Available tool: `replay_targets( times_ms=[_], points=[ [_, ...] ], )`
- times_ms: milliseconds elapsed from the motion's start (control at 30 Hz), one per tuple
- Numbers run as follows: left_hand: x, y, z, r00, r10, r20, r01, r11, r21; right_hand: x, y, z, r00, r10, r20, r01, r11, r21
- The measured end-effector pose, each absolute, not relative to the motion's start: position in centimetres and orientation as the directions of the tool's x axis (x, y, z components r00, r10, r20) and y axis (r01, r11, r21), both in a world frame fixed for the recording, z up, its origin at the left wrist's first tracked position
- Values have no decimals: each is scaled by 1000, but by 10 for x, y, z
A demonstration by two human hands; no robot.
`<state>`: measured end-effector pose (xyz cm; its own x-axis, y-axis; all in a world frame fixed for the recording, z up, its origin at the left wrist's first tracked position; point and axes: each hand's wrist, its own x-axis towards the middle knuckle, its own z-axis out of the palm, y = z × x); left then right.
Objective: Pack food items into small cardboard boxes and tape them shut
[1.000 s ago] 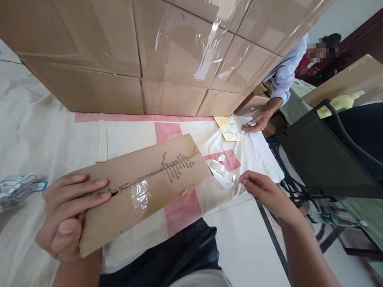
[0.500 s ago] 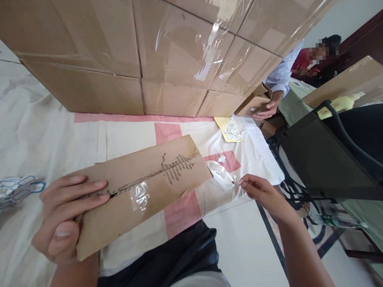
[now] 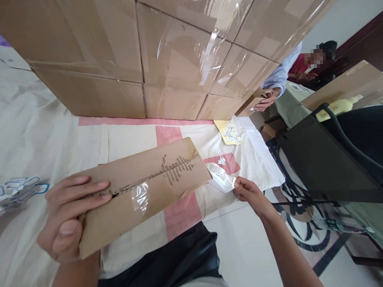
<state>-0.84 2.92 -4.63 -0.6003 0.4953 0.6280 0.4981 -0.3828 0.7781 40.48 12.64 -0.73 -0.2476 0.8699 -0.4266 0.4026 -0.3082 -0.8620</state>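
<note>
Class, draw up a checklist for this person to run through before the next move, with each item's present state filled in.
1. Left hand steadies the long brown cardboard box: ok, fingers over its upper face, thumb at one end.
2. Right hand at the white curved tape dispenser: ok, fingertips at its end.
3. Tape strip pinched by the right hand: cannot tell, too small.
4. Box's upper face undamaged: not ok, dark jagged marks along the seam.
5. Co-worker's hand clear of the dispenser: ok, it is on a small brown cardboard box.
</note>
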Motion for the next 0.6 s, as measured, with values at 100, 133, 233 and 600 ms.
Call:
replay_targets(
  times_ms=[100,133,233,600],
  points=[
    [-5,29,-43,-608,473,638,501,-395,770,406,127,-10,-253,874,-415,419,-287,-861],
    [-4,29,-42,-605,472,642,501,-401,767,406,127,-10,-256,874,-414,424,-283,-860],
    [-1,29,-39,-585,475,657,504,-421,754,406,129,-13,-255,876,-411,438,-274,-856],
    [-2,31,-43,-496,407,767,562,-523,641,407,117,-9,-153,935,-320,393,-240,-888]
  ],
)
